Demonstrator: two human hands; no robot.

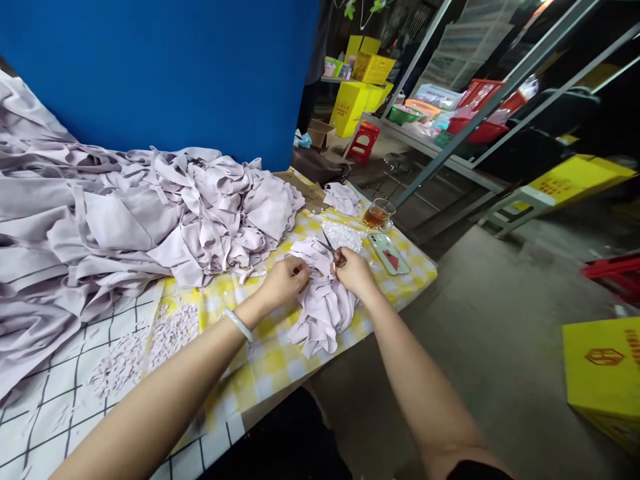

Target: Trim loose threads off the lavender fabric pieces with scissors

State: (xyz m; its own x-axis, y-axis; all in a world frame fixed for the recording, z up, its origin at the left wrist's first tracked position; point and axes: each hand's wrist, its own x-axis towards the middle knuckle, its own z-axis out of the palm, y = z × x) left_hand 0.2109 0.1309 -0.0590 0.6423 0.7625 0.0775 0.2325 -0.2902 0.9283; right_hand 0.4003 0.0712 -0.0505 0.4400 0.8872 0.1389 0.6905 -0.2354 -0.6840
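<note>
My right hand (354, 270) grips a small pair of scissors (328, 244), its blades apart and tilted up and to the left. Close beside it, my left hand (286, 280) has its fingers pinched together at the edge of a pale lilac piece of fabric (323, 313). That fabric lies crumpled on the yellow checked tablecloth (260, 363) under and between both hands. Just behind the scissors sits a heap of small whitish bits (343, 235). A large mound of the same lilac fabric (125, 213) covers the table to the left.
Tiny fabric snippets (150, 347) lie scattered at the front left. A glass cup of brown drink (379, 215) and a phone (389, 253) are near the right edge. A blue panel (165, 73) stands behind. Yellow boxes (605, 373) and a metal-framed table (440, 150) are to the right.
</note>
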